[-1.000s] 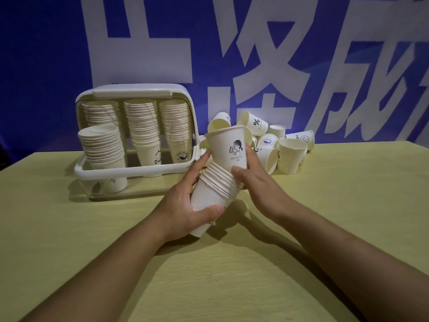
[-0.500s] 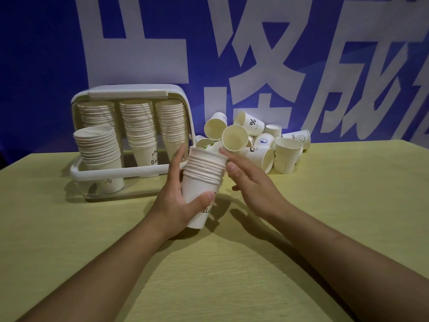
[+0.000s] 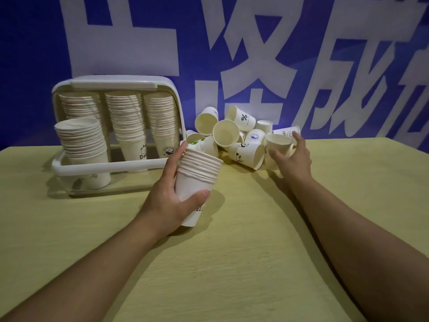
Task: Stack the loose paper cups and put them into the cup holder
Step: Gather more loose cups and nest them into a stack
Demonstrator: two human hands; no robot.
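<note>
My left hand [image 3: 170,194] grips a stack of nested white paper cups [image 3: 198,173], tilted slightly, just above the table's middle. My right hand [image 3: 293,156] reaches into the pile of loose cups [image 3: 234,133] at the back, its fingers curled around an upright loose cup [image 3: 277,144]; that cup still rests on the table. The white cup holder [image 3: 111,166] stands at the back left with three tall cup stacks [image 3: 126,119] behind and a shorter stack [image 3: 83,145] in front.
The yellow table [image 3: 243,263] stretches toward me under both forearms. A blue wall banner with large white characters [image 3: 243,54] rises right behind the holder and the pile.
The cup my right hand held has gone down into the stack. That hand has left the stack and moved right and back to the loose pile, closing on another cup.
</note>
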